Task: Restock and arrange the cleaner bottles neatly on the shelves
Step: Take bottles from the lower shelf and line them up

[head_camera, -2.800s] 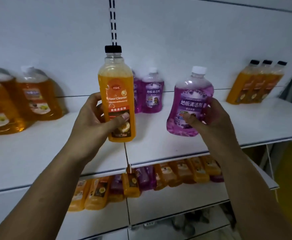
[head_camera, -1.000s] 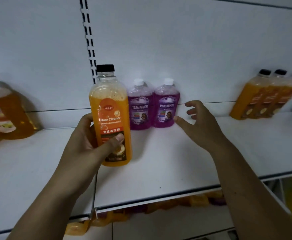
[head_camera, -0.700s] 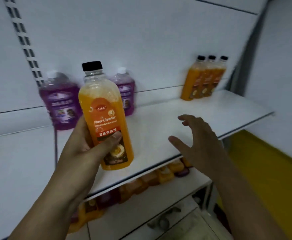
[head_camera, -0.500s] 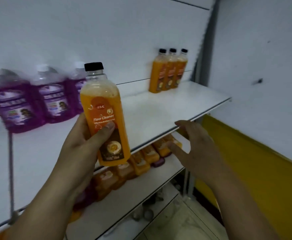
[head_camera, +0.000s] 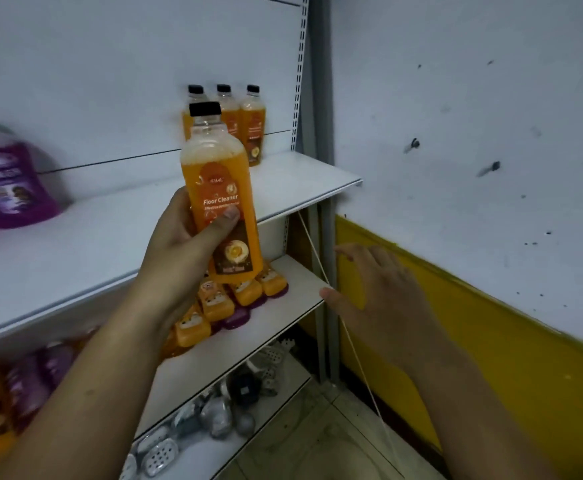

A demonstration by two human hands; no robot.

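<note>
While left hand (head_camera: 175, 244) grips orange bottle (head_camera: 219, 181), right hand (head_camera: 387, 299) fingers (head_camera: 369, 259) spread, near lower shelf (head_camera: 269, 323)

White metal shelving (head_camera: 75, 244) on a slotted upright (head_camera: 298, 81), set against a scuffed, speckled white wall (head_camera: 473, 116) with a yellow band (head_camera: 525, 341) along its base. Pale tiled floor (head_camera: 300, 445) below. Dim, cool light.

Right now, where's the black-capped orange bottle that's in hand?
Head view, centre: the orange bottle is held upright in the left hand, in front of the upper shelf, with three matching bottles behind it at the shelf's right end.
</note>
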